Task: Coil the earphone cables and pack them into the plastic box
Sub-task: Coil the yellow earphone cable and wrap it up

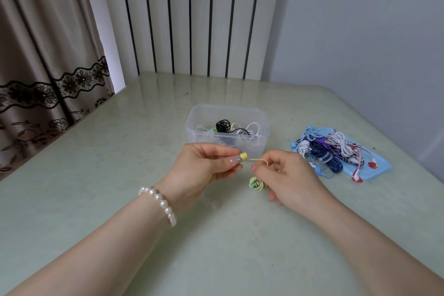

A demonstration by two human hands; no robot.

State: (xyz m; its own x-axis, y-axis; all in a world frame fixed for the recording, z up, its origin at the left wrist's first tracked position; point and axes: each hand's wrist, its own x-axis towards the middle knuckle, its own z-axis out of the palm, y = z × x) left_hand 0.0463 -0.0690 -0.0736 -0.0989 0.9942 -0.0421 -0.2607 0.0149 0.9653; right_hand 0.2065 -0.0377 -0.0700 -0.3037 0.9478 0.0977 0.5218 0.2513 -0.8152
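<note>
Both forearms are bare, no sleeves showing — the left wrist wears a pearl bracelet (159,200) of round white beads, and the fingernails look glossy.

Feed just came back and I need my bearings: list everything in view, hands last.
plastic box: one, clear, table centre, coiled black and white earphones inside
yellow earphone cable: one, yellow-green, coiled, between the hands
earphone pile: several, blue, white, purple, red, on the lid
lid: one, light blue, right of box
table: one, pale green
curtain: brown, left
bracelet: one, pearl, left wrist
left hand: pinches yellow plug
right hand: pinches cable
</note>
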